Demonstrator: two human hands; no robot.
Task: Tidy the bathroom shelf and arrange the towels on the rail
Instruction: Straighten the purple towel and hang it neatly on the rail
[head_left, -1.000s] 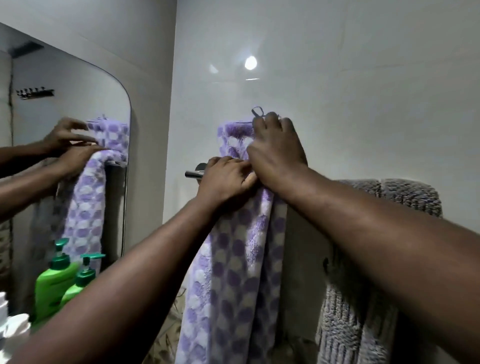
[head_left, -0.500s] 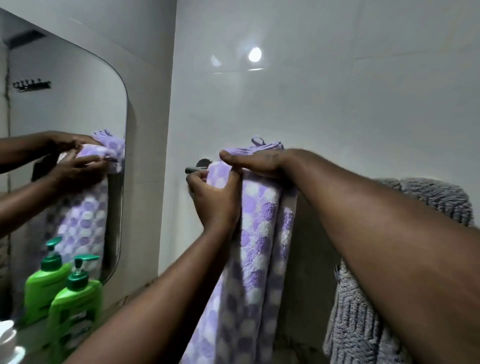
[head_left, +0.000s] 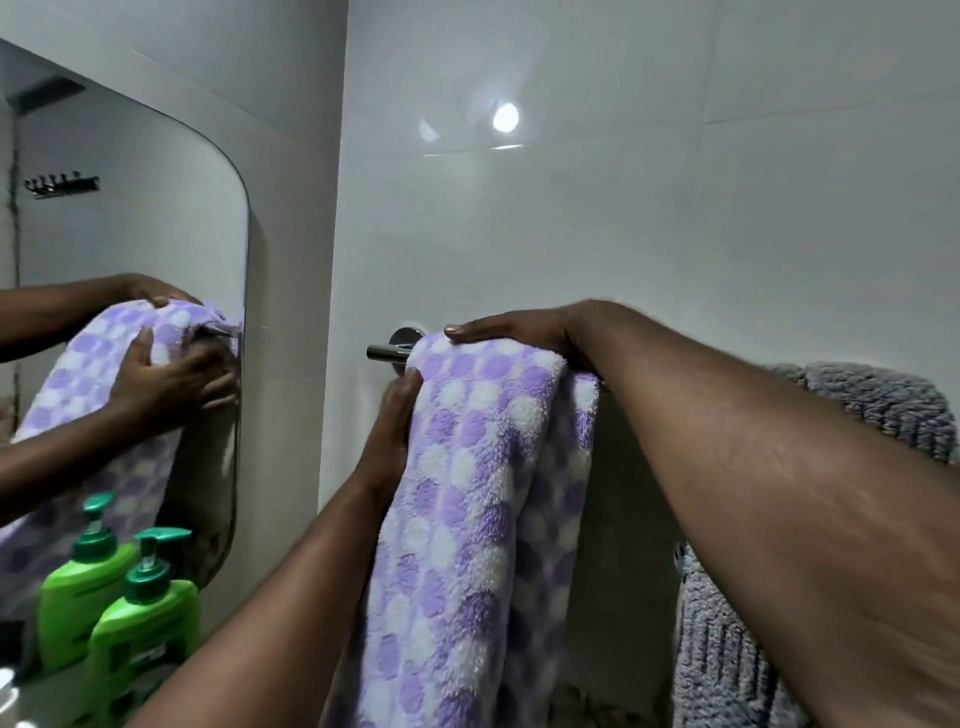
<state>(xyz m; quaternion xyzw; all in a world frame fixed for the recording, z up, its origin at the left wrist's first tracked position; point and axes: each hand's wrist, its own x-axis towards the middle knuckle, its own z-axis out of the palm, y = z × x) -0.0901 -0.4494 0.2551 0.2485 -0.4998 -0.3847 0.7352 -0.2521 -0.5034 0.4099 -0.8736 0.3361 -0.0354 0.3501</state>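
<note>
A purple and white checked towel (head_left: 467, 509) hangs folded over the chrome rail (head_left: 384, 352) on the white wall. My right hand (head_left: 511, 332) lies flat on top of the towel at the rail, fingers pointing left. My left hand (head_left: 392, 431) presses against the towel's left edge just below the rail, its fingers partly hidden behind the fabric. A grey ribbed towel (head_left: 878, 410) hangs over the same rail further right, partly hidden by my right forearm.
A green pump bottle (head_left: 145, 623) stands at the lower left next to the mirror (head_left: 130, 312), which reflects it, my hands and the towel. White tiled walls meet in a corner left of the rail.
The towel's top end, held above the rail a second ago, now lies folded over it. My right hand has flattened on top and my left hand has slid down to the towel's left edge.
</note>
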